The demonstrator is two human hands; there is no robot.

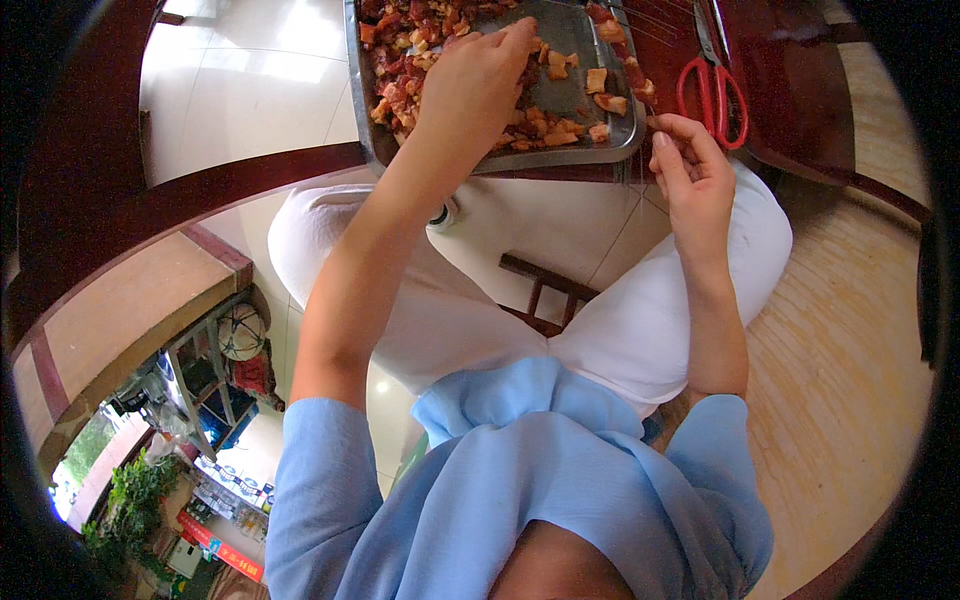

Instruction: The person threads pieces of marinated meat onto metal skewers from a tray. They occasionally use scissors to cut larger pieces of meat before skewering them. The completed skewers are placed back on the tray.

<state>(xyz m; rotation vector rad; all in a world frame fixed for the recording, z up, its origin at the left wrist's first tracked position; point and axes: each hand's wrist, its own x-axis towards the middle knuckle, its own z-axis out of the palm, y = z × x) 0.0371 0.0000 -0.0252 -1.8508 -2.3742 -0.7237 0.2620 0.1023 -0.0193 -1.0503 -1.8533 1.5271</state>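
A metal tray [640,130] full of chopped, reddish marinated meat pieces [398,97] lies at the top of the head view. My left hand [468,85] reaches over the tray with its fingers bent down and together at the meat; what they pinch is hidden. To the right, my right hand [695,170] pinches the lower end of a thin skewer between thumb and fingers. Threaded along this skewer are meat pieces [633,72], slanting up over the tray's right edge. A few loose pieces [597,80] sit on the bare right part of the tray.
Red-handled scissors [712,100] lie on the dark red table [790,90] right of the tray. Several thin bare skewers [655,18] lie beside them. Below are my legs in white trousers [640,310] and a dark wooden rung frame [545,290]. A leafy plant [140,495] stands lower left.
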